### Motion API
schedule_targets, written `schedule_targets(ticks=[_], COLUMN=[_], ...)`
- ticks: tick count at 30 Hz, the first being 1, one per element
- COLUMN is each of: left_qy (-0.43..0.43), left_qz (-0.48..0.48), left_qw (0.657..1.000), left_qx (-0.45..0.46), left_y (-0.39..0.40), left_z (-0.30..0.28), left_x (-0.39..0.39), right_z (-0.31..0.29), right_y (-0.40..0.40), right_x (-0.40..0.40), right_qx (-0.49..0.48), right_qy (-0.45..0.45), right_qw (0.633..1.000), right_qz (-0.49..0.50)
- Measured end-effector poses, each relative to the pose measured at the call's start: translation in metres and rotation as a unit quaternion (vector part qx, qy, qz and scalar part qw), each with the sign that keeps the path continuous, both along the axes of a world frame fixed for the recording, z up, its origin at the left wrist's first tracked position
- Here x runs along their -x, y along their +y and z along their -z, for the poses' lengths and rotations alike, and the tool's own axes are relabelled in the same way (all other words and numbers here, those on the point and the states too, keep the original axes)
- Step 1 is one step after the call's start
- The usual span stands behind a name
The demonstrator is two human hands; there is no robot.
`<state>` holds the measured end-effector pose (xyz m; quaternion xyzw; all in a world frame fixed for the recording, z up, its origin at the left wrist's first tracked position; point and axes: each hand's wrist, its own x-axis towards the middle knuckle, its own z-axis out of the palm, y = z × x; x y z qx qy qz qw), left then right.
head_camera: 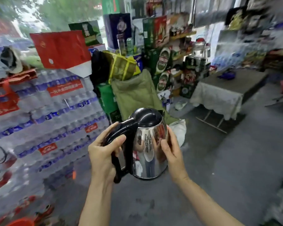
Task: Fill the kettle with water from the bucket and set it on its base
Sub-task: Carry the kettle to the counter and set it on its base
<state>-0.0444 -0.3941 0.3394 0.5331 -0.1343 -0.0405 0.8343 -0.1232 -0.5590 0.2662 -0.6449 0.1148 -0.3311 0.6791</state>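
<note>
Head view shows us carrying a shiny steel kettle [149,144] with a closed black plastic lid above the grey concrete floor [219,168]. Our left hand [103,150] wraps its black handle; our right hand [170,149] presses flat against its rounded side. Stacked shrink-wrapped bottle packs [47,119] stand left.
</note>
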Motion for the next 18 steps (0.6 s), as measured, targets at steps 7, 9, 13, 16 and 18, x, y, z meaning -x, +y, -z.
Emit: schedule_targets(ticks=[7, 9, 13, 16, 18], left_qy=[0.005, 0.018, 0.033, 0.040, 0.044], left_qz=[0.130, 0.156, 0.212, 0.251, 0.273], left_qw=[0.991, 0.987, 0.976, 0.967, 0.960], left_qx=[-0.014, -0.014, -0.023, -0.031, -0.036], left_y=[-0.157, -0.199, -0.277, -0.331, -0.367], left_z=[0.018, 0.028, 0.042, 0.050, 0.054], left_x=[-0.004, -0.005, -0.005, -0.005, -0.006], right_z=[0.014, 0.016, 0.024, 0.032, 0.040], right_y=[-0.134, -0.165, -0.224, -0.266, -0.296], right_x=[0.042, 0.051, 0.066, 0.073, 0.074], right_qx=[0.004, -0.002, -0.035, -0.059, -0.074], right_qy=[0.004, 0.005, 0.006, 0.006, 0.003], right_qw=[0.996, 0.992, 0.987, 0.979, 0.972], right_qz=[0.094, 0.124, 0.158, 0.196, 0.221])
